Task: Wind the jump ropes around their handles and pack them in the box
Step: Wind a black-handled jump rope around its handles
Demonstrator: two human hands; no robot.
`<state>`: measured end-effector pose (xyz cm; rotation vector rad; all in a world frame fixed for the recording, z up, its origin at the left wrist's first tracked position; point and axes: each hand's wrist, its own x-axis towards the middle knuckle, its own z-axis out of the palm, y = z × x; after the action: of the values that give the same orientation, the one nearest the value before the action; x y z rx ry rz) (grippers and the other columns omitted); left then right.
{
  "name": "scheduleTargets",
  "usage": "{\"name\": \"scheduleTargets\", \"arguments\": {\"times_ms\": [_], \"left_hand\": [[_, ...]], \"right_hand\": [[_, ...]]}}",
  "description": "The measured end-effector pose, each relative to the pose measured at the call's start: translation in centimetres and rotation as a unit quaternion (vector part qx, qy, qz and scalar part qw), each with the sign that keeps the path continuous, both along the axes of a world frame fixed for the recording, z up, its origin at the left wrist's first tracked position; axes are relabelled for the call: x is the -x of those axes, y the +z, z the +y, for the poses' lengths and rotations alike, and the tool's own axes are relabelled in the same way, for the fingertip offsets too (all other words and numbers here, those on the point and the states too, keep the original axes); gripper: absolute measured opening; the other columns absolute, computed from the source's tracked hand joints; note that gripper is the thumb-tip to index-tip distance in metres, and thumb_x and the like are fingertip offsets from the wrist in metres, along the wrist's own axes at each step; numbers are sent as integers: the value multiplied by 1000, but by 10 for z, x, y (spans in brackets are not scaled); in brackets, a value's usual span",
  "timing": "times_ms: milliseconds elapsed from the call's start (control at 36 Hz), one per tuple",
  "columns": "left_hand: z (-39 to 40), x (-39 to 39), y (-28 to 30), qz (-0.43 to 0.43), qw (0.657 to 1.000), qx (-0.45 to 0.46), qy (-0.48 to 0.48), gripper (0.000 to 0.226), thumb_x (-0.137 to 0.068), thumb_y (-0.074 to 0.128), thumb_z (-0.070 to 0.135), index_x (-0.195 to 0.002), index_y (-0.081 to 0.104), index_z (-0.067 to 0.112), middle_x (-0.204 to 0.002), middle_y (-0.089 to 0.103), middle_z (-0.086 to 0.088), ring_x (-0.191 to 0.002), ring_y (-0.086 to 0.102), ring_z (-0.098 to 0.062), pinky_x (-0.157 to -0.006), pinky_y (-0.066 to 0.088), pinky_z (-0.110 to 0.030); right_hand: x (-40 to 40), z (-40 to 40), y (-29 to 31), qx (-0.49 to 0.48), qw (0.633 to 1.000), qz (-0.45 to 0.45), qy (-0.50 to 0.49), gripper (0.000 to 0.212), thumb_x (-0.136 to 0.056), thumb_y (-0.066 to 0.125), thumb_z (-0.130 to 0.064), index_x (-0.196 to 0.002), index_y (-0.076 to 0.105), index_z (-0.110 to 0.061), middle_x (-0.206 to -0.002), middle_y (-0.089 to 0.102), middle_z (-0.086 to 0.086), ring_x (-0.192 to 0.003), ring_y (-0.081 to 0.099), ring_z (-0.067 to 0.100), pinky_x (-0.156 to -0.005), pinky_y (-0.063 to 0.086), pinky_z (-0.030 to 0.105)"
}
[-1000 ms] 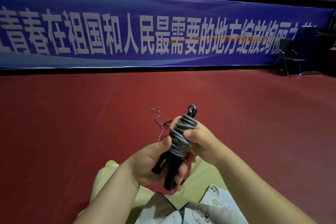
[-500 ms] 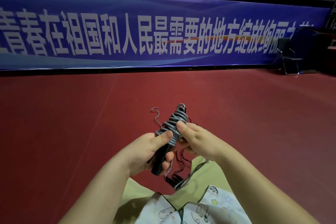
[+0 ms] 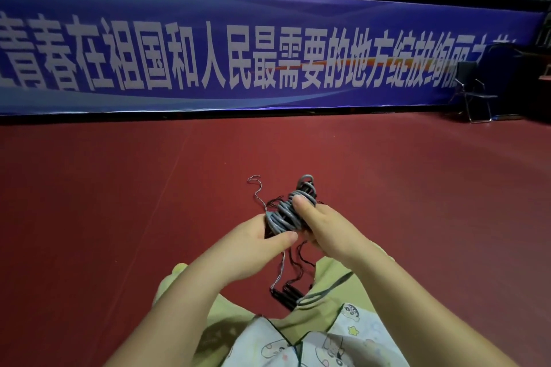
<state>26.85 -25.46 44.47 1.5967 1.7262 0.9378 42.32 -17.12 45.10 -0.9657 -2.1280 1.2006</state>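
- My left hand grips the lower end of the wound jump rope, thumb laid across its front; the handles there are hidden behind my fingers.
- My right hand curls round the upper side of the bundle, thumb pressing the grey coils, which run slantwise up to a loop at the top.
- The bundle is held in the air in front of me, above the red floor.
- A thin frayed strand sticks up to the left of the coils, and dark threads hang beneath my hands.
- Down between my knees, black handles lie on the floor with a grey cord trailing over my pale green trouser leg; probably a second rope, though it is dim there.
- Beyond, a blue banner spans the wall and a folding chair stands far right.
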Motion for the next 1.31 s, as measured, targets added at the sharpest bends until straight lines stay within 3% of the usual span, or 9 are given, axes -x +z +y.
{"name": "scheduleTargets", "arguments": {"times_ms": [111, 250, 500, 639, 778, 917, 1083, 1194, 1306], "left_hand": [[-8, 1, 10, -239, 962, 97, -84, 44, -71, 59, 56, -89, 60, 16, -70, 62, 1, -58, 58, -15, -60, 47, -29], [-12, 2, 7, -296, 944, 103, -100, 66, -55, 73, 69, -82, 59, 11, -57, 53, 2, -44, 46, -10, -44, 36, -18], [0, -6, 0, -154, 988, 10, 29, 39, -72, 68, 52, -69, 51, 17, -50, 49, 6, -47, 45, -16, -55, 37, -30], [-1, 0, -2, 34, 998, -25, 50, 27, -75, 72, 50, -70, 58, 27, -52, 54, 16, -49, 50, -4, -53, 37, -25], [-1, -4, 7, 43, 999, 5, 10, 23, -75, 74, 45, -76, 61, 27, -56, 56, 16, -50, 51, 1, -55, 39, -23], [-8, -4, 11, -155, 975, 95, -124, 36, -78, 59, 50, -88, 61, 16, -75, 70, 0, -67, 65, -18, -68, 50, -32], [-11, -6, 6, -419, 849, 191, -261, 77, -78, 28, 72, -95, 70, 9, -85, 71, -11, -76, 69, -26, -74, 53, -37], [-7, -11, 4, -491, 790, 233, -285, 88, -72, 25, 82, -97, 70, 10, -76, 66, -8, -66, 65, -24, -67, 52, -35], [-10, -18, 11, -495, 798, 253, -232, 86, -72, 23, 82, -84, 66, 8, -56, 52, -2, -46, 52, -17, -48, 42, -22]], "right_hand": [[-6, 0, 1, 46, 994, 78, 56, 51, -79, 41, -71, -66, 33, -22, -56, 24, -4, -47, 16, 10, -48, 14, 26], [-6, -2, 5, 80, 984, 121, 101, 48, -78, 44, -68, -66, 35, -23, -59, 27, -4, -49, 16, 11, -49, 12, 27], [6, -2, 6, 17, 999, 48, 2, 55, -104, 14, -50, -64, 46, -29, -45, 38, -18, -41, 33, 0, -52, 23, 20], [5, -5, 9, 54, 998, 43, -14, 53, -97, 35, -60, -55, 51, -31, -46, 38, -16, -40, 31, 2, -54, 22, 24], [2, -4, 7, 88, 991, 103, -9, 36, -93, 51, -52, -66, 50, -28, -52, 35, -10, -44, 27, 8, -50, 19, 26], [-1, -7, 7, 125, 978, 161, 33, 36, -72, 51, -54, -65, 43, -20, -46, 36, -8, -36, 29, 7, -41, 21, 20], [0, -4, 1, 153, 961, 220, 63, 44, -58, 59, -59, -73, 59, -18, -60, 55, 1, -53, 49, 19, -50, 39, 25], [2, -3, 0, 141, 958, 235, 88, 41, -49, 73, -66, -66, 67, -29, -67, 53, 4, -61, 45, 24, -57, 34, 33], [0, -6, 2, 132, 966, 203, 95, 52, -55, 67, -76, -71, 65, -26, -67, 51, 7, -56, 45, 24, -51, 33, 26]]}}
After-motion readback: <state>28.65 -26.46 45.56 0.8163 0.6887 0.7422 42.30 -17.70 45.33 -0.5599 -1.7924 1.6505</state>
